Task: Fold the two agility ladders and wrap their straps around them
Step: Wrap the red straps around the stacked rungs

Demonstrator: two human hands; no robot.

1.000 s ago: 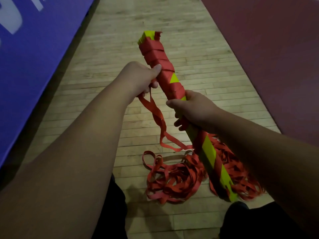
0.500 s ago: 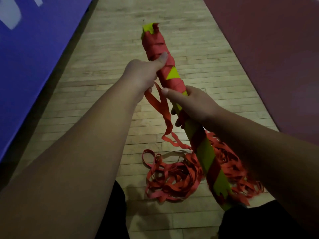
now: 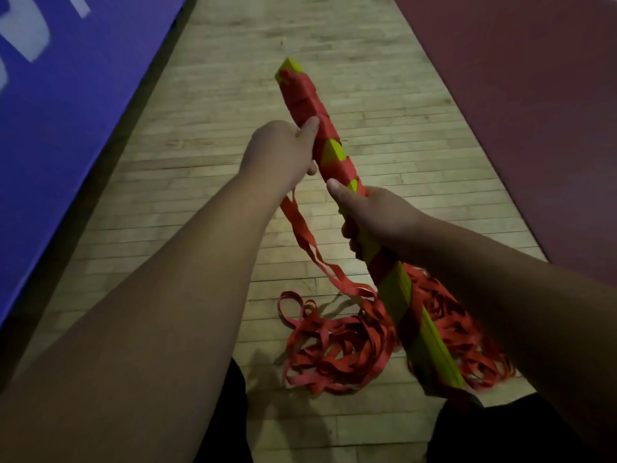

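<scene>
A folded agility ladder (image 3: 334, 152), a stack of yellow rungs, slants from the upper middle down to the lower right. Red strap is wound round its upper half. My left hand (image 3: 280, 152) grips the wrapped part, thumb along the strap. My right hand (image 3: 374, 215) grips the stack just below it, fingers curled round the rungs. A loose length of red strap (image 3: 307, 242) hangs from under my left hand down to a tangled red pile (image 3: 344, 349) on the floor. The stack's lower end is hidden behind my right forearm.
Wooden floorboards (image 3: 300, 35) run ahead in a strip. A blue mat (image 3: 66, 128) borders it on the left, a dark red mat (image 3: 534, 111) on the right. My dark-clothed legs (image 3: 227, 429) show at the bottom edge.
The stack has swung a little more upright and rolled slightly. My left hand has slid up along the wrapped part, and the hanging strap has drawn closer to the stack.
</scene>
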